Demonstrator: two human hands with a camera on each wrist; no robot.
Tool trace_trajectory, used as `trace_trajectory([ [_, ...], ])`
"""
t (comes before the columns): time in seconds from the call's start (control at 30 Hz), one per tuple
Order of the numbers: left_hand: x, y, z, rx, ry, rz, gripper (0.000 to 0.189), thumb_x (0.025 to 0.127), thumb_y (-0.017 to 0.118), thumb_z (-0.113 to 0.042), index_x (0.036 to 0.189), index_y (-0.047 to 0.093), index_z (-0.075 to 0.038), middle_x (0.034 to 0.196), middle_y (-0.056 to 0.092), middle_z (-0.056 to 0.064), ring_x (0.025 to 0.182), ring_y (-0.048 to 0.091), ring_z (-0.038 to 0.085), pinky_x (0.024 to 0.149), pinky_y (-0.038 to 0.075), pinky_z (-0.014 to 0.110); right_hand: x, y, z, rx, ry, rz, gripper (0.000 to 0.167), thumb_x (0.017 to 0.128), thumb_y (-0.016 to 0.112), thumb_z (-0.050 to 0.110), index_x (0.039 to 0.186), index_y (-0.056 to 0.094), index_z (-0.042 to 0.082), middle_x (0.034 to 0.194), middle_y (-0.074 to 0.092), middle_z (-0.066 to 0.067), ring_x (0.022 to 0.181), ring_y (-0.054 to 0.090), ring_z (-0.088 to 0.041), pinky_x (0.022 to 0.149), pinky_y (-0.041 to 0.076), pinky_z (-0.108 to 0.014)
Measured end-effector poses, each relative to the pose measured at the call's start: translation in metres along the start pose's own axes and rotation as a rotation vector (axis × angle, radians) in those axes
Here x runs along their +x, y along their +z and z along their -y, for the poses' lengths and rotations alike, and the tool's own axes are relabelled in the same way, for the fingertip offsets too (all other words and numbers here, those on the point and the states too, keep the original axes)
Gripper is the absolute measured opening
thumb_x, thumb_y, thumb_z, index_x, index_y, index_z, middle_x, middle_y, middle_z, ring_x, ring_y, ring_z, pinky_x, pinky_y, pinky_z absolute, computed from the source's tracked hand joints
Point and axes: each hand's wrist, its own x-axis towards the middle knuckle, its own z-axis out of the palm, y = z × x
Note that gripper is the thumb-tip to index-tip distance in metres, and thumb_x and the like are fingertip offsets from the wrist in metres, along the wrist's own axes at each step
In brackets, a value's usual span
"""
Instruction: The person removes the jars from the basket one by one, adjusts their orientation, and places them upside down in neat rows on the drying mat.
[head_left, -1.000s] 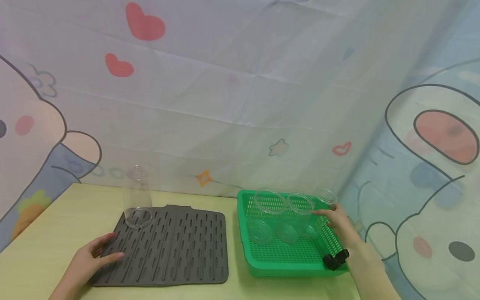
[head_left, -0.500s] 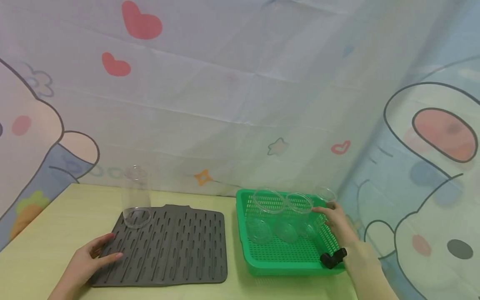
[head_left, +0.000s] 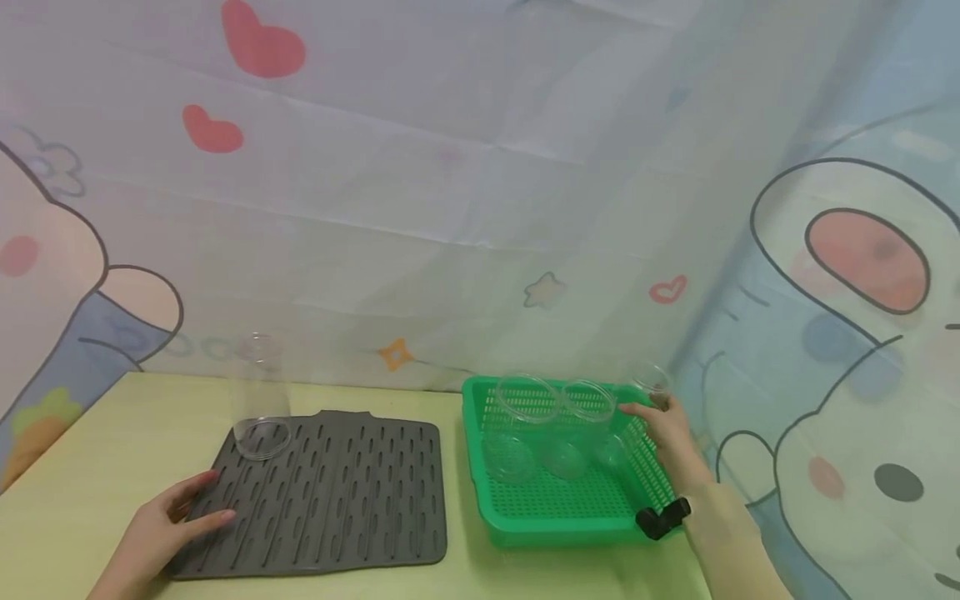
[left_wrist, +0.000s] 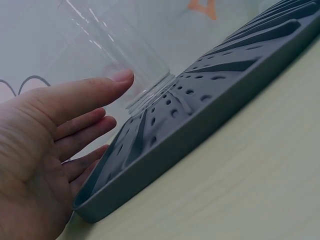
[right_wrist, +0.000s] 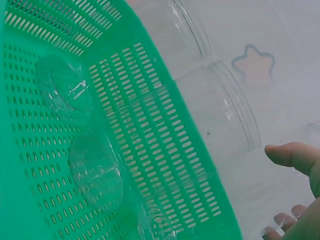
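My right hand (head_left: 670, 429) grips a clear jar (head_left: 647, 379) at the right end of the green basket (head_left: 570, 527), its thumb on the left side of the jar. In the right wrist view its fingertips (right_wrist: 282, 222) show at the lower right. Two more clear jars, a middle one (head_left: 588, 408) and a left one (head_left: 527, 408), stand mouth up in the basket beside it. Relaxed and holding nothing, my left hand (head_left: 153, 529) lies at the left edge of the grey draining mat (head_left: 352, 500). Another clear jar (head_left: 261, 400) stands mouth down on the mat's back left corner.
A pale yellow table (head_left: 82, 467) carries the mat and the basket, with a narrow strip of table between them. A printed cloth (head_left: 420, 208) hangs behind and on the right, close behind the basket. A black camera mount (head_left: 662, 518) sits at the right wrist, over the basket's front right corner.
The right hand and its jar have risen slightly against the other jars. The whole head view has shifted a little. My left hand stays by the mat.
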Motion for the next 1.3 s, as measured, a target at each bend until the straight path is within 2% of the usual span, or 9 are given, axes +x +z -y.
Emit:
trace_trajectory([
  [0.27,-0.001,0.0,-0.001,-0.005,-0.002,0.005,0.092,0.091,0.067,-0.042,0.152,0.02,0.008,0.154,0.019,0.036,0.14,0.019,0.056,0.112,0.03,0.065,-0.005,0.001,0.003,0.024,-0.03,-0.054,0.083,0.091,0.067,0.013,0.154,0.015,0.001,0.163,0.01,-0.02,0.146,0.019,-0.044,0.12,0.028,-0.055],
  [0.47,0.0,-0.003,-0.002,0.002,-0.022,0.02,0.094,0.092,0.066,-0.045,0.153,0.017,0.007,0.155,0.016,0.036,0.14,0.017,0.056,0.113,0.03,0.064,-0.007,-0.001,0.002,0.01,-0.037,-0.068,0.082,0.09,0.068,0.015,0.153,0.018,0.0,0.163,0.012,-0.02,0.146,0.019,-0.045,0.119,0.026,-0.059],
  [0.6,0.001,-0.003,-0.002,0.006,-0.027,0.028,0.096,0.091,0.066,-0.047,0.153,0.016,0.007,0.155,0.015,0.036,0.14,0.017,0.057,0.113,0.03,0.064,-0.007,-0.002,0.0,0.013,-0.057,-0.078,0.085,0.09,0.068,0.014,0.156,0.015,0.003,0.162,0.013,-0.022,0.148,0.016,-0.044,0.12,0.022,-0.061],
  [0.77,0.002,-0.001,-0.002,0.006,-0.034,0.036,0.098,0.091,0.066,-0.048,0.153,0.015,0.007,0.155,0.015,0.037,0.14,0.016,0.057,0.113,0.03,0.064,-0.009,-0.004,0.0,0.033,-0.072,-0.102,0.088,0.09,0.067,0.012,0.157,0.011,0.006,0.161,0.014,-0.023,0.148,0.016,-0.043,0.121,0.023,-0.058],
  [0.93,0.002,-0.002,-0.005,-0.002,-0.029,0.041,0.097,0.091,0.066,-0.046,0.154,0.014,0.007,0.155,0.015,0.036,0.14,0.016,0.057,0.112,0.031,0.065,-0.012,-0.007,0.003,0.075,-0.114,-0.147,0.085,0.09,0.067,0.009,0.156,0.014,0.004,0.162,0.016,-0.02,0.148,0.018,-0.039,0.122,0.025,-0.053],
  [1.0,0.002,-0.003,-0.008,0.004,-0.03,0.039,0.096,0.092,0.066,-0.045,0.154,0.014,0.006,0.155,0.014,0.036,0.139,0.016,0.059,0.112,0.031,0.066,-0.014,-0.008,0.006,0.089,-0.129,-0.167,0.078,0.09,0.067,0.009,0.153,0.021,0.002,0.164,0.013,-0.014,0.15,0.015,-0.035,0.123,0.023,-0.051],
  [1.07,0.003,-0.003,-0.011,0.016,-0.025,0.023,0.096,0.091,0.067,-0.044,0.154,0.014,0.006,0.155,0.014,0.036,0.139,0.015,0.059,0.112,0.029,0.067,-0.016,-0.009,0.01,0.097,-0.146,-0.193,0.074,0.089,0.068,0.008,0.15,0.026,0.001,0.165,0.012,-0.009,0.151,0.013,-0.033,0.124,0.022,-0.051],
  [1.17,0.003,-0.002,-0.017,0.031,-0.003,-0.039,0.096,0.091,0.068,-0.043,0.153,0.015,0.006,0.155,0.015,0.037,0.139,0.014,0.059,0.113,0.025,0.068,-0.018,-0.009,0.015,0.102,-0.172,-0.221,0.067,0.089,0.068,0.008,0.145,0.032,0.001,0.165,0.012,-0.004,0.152,0.011,-0.029,0.123,0.022,-0.05],
  [1.3,-0.001,0.0,-0.026,-0.01,0.035,-0.14,0.094,0.09,0.07,-0.042,0.154,0.017,0.003,0.155,0.014,0.036,0.139,0.015,0.06,0.112,0.024,0.07,-0.022,-0.008,0.022,0.116,-0.218,-0.245,0.081,0.088,0.07,0.008,0.155,0.023,0.009,0.162,0.021,-0.012,0.149,0.017,-0.031,0.122,0.024,-0.051],
])
